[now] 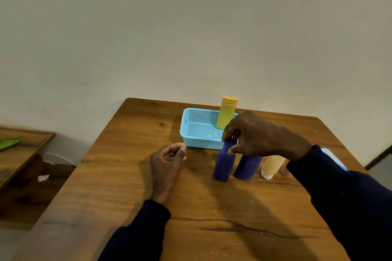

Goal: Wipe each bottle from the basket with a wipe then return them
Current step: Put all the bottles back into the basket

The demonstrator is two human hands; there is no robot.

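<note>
Plain pale wall fills the upper part of the view, and below it the wooden bench runs away from me, its grain scattered with a few white specks near my side. Toward the far edge sits the light blue basket, and in its far right corner the yellow bottle stands with its cap above the rim, tilted slightly. My right hand reaches over from the right, thumb and fingers curled round the cap of the first blue bottle, which stands on the bench just in front of the basket's near right corner. Just beside it, to the right, stands the second blue bottle — its top is hidden under my hand. Next along is a cream bottle with its white cap down on the bench, then a pinkish thing mostly hidden by my dark sleeve. My left hand rests on the bench near the basket's front wall, fingers loosely curled — holding nothing I can make out. Off to the left, a lower wooden shelf carries something green, and a crumpled white scrap lies on the floor.
</note>
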